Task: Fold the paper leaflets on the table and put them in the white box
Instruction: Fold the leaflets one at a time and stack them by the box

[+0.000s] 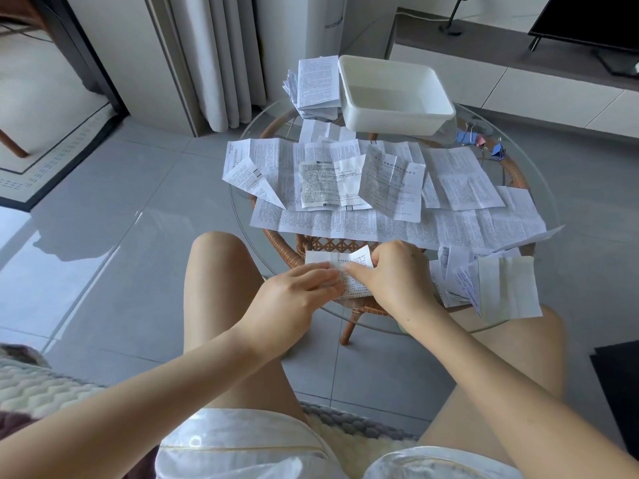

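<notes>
A small white printed paper leaflet (325,259) lies at 6 o'clock on the round glass-topped wicker table (541,174), under both hands. The left hand (297,288) lies on its left half with fingers nearly straight, pressing it flat against the glass. The right hand (390,274) has its fingers curled at the leaflet's right end and pinches the paper, where a flap stands up, tilted off the rest.

The white rectangular plastic box (397,122) stands at 12 o'clock near the far rim, with nothing visible inside it. Just beside it at 11 o'clock, touching its left wall, sits a stack of folded printed leaflets (316,84). Unfolded creased leaflets (345,223) overlap across the table's middle from 9 to 3 o'clock. At 2 o'clock lie blue and pink binder clips (479,141). At 4 o'clock a loose pile of leaflets (460,278) lies under a blank white sheet (508,288) that overhangs the rim.
</notes>
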Available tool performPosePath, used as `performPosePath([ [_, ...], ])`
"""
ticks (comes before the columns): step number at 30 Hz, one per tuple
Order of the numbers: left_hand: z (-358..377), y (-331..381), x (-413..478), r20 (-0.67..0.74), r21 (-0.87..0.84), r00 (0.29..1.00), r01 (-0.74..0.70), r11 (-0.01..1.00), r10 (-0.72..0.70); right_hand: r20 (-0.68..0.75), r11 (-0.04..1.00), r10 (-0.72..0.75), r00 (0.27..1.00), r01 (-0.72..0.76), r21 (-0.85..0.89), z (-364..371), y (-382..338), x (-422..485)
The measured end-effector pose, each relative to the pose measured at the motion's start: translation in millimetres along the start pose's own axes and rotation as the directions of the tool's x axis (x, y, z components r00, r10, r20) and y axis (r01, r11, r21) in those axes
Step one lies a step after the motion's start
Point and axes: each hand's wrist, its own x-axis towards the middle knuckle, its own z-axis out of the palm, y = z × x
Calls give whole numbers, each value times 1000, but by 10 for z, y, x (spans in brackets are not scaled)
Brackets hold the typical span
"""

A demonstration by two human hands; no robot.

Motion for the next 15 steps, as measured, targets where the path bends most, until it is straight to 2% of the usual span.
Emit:
performPosePath([
  [5, 35, -32, -27, 42, -4, 999, 33, 999, -32, -34, 1000, 0, 999, 0, 0, 32, -19, -47],
  [9, 26, -33, -110, 100, -30, 995, 7, 1000, -4, -289, 992, -118, 950, 126, 11, 248, -46, -328],
  [12, 9, -61, -132, 121, -19, 993, -14, 1000, 16, -367, 990, -142, 919, 139, -35, 391, 8, -477],
  [15, -28, -138, -139, 171, -42, 984, -40, 998, 46, -401, 984, -145, 904, 173, 35, 445, 122, -462],
])
